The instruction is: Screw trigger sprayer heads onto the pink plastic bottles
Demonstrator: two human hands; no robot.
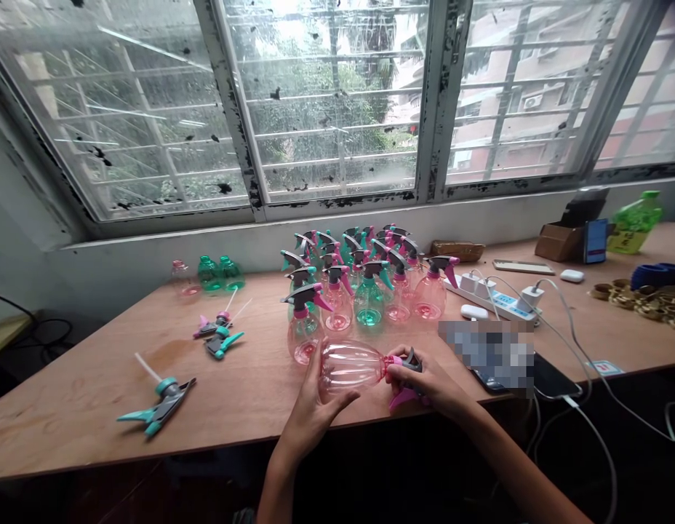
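A clear pink spray bottle lies on its side in the air above the table's front edge, its neck pointing right. My left hand holds its base end, thumb below and fingers behind. At the neck, my right hand grips the pink collar of the grey and pink spray head, whose lower part hangs under the fingers. Just behind stands a pink bottle with a grey and pink head. Several more pink and green spray bottles with heads on are grouped beyond it.
Loose spray heads, a teal one and others, lie at left. Capless green bottles and a pink one stand at back left. A power strip, cables and a phone are at right.
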